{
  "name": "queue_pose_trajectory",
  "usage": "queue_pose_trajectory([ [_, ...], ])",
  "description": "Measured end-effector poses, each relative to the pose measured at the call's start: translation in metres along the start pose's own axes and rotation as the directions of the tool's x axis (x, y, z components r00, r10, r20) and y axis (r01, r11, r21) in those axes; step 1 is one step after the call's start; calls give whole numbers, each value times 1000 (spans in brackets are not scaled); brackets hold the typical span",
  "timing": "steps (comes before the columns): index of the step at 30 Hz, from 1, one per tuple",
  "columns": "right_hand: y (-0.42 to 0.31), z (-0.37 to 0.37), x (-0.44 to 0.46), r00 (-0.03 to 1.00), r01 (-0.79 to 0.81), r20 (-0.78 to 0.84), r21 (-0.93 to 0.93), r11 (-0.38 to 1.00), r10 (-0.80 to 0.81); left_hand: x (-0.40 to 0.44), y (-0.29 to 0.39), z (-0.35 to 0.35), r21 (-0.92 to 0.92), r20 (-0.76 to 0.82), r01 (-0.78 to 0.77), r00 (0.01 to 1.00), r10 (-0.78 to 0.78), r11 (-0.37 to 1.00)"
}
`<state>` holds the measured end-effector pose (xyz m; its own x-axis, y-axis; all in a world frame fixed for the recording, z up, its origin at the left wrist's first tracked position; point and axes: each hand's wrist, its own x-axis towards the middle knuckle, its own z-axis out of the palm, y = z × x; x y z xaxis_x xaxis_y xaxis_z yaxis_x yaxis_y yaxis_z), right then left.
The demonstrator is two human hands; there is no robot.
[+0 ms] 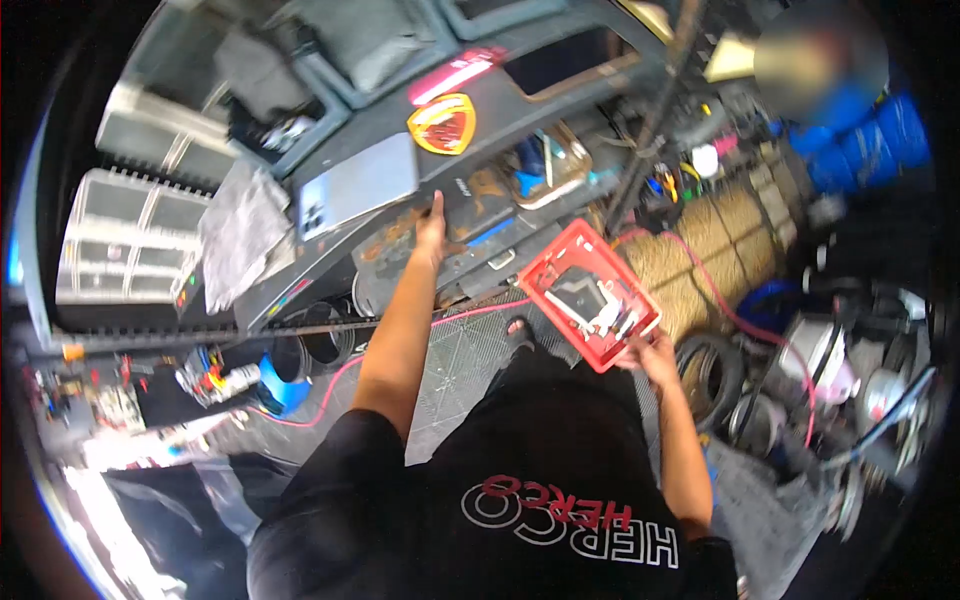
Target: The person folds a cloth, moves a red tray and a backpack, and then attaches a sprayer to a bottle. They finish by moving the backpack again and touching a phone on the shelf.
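Observation:
My right hand (pixel 652 358) grips the near right end of a red plastic bin (pixel 541 272), which is tilted in front of my body. Inside the bin lie white pieces (pixel 607 318) and dark flat pieces (pixel 578 290), too blurred to name. My left hand (pixel 432 228) reaches forward to a dark, rust-stained case (pixel 385 250) below the bench top and appears to touch it. One digit points up along the case; the other fingers are hidden.
A dark bench (pixel 350 150) holds a grey laptop-like panel (pixel 360 185), a grey cloth (pixel 243 235) and a shield-shaped sticker (pixel 442 124). A pink-red hose (pixel 335 385) crosses the floor. Tyres (pixel 710 375) and blue drums (pixel 870 145) stand to the right. A blurred patch covers the upper right.

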<state>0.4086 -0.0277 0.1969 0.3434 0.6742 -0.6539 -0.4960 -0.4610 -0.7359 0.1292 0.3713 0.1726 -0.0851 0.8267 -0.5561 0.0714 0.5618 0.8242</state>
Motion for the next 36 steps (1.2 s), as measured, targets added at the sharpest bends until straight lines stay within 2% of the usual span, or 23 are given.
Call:
queue_pose_trajectory([
  [1, -1, 8, 1, 997, 76, 25, -132, 988, -74, 22, -30, -22, 171, -54, -303, 947, 316, 937],
  [2, -8, 21, 10, 993, 89, 86, -166, 982, -75, 8, -34, -30, 351, -155, -406, 863, 480, 844],
  [3, -15, 35, 20, 986, 105, 146, -198, 975, -77, -1, -47, -41, 452, -246, -553, 677, 694, 700],
  [4, -21, 53, 26, 974, -1, 223, -155, 988, 36, -38, -44, -54, 396, -256, -530, 721, 644, 750],
  [5, -26, 72, 37, 955, -1, 290, -179, 984, 53, -33, -69, -77, 9, -146, -489, 862, 485, 872],
  [6, -25, 90, 44, 935, -13, 344, -199, 980, 83, -52, -86, -93, -17, -142, -447, 886, 441, 894],
  [8, -31, 137, 52, 874, -55, 466, -179, 982, 134, -66, -140, -133, 444, -105, -423, 851, 515, 790],
  [10, -27, 191, 64, 805, -175, 519, -252, 952, 285, -105, -163, -153, 355, -230, -214, 924, 307, 910],
  [13, -11, 267, 79, 718, -264, 585, -271, 926, 377, -132, -204, -169, -53, -315, -105, 946, 83, 993],
  [15, 14, 307, 106, 682, -398, 576, -223, 890, 450, -152, -192, -182, 162, -195, -98, 972, 129, 982],
  [16, 16, 328, 106, 730, -394, 534, -181, 901, 426, -157, -182, -186, 268, -129, -105, 981, 144, 958],
  [17, 23, 343, 112, 739, -409, 538, -120, 904, 406, -153, -178, -189, 202, -86, -29, 995, 47, 979],
  [20, 44, 377, 136, 807, -413, 479, 38, 910, 346, -141, -159, -191, 268, -42, -209, 973, 228, 940],
  [22, 49, 390, 140, 872, -359, 393, 105, 928, 293, -137, -131, -184, 375, -95, -237, 952, 291, 896],
  [23, 52, 398, 138, 926, -294, 272, 78, 953, 263, -126, -127, -181, 395, -129, -275, 928, 349, 877],
  [24, 66, 391, 148, 924, -285, 281, 50, 957, 260, -116, -123, -179, 415, -163, -312, 899, 407, 855],
  [26, 76, 379, 149, 912, -303, 250, -125, 945, 326, -100, -116, -178, 442, -149, -363, 872, 466, 820],
  [28, 60, 370, 124, 873, -379, 296, -91, 921, 389, -80, -111, -173, 463, -164, -372, 856, 491, 804],
  [29, 47, 366, 106, 850, -415, 320, -79, 906, 418, -76, -106, -171, 455, -140, -345, 883, 448, 821],
  [32, 15, 354, 76, 811, -189, 443, -420, 888, 382, -55, -102, -169, 582, -32, -282, 929, 368, 763],
  [33, 4, 353, 67, 799, -62, 495, -496, 866, 341, -40, -118, -166, 591, -50, -305, 910, 411, 747],
  [35, -22, 352, 42, 749, 195, 600, -605, 772, 281, -34, -114, -164, 497, -64, -320, 913, 402, 807],
  [36, -44, 359, 19, 676, 341, 705, -555, 758, 212, -32, -111, -163, 449, -69, -325, 916, 395, 832],
])
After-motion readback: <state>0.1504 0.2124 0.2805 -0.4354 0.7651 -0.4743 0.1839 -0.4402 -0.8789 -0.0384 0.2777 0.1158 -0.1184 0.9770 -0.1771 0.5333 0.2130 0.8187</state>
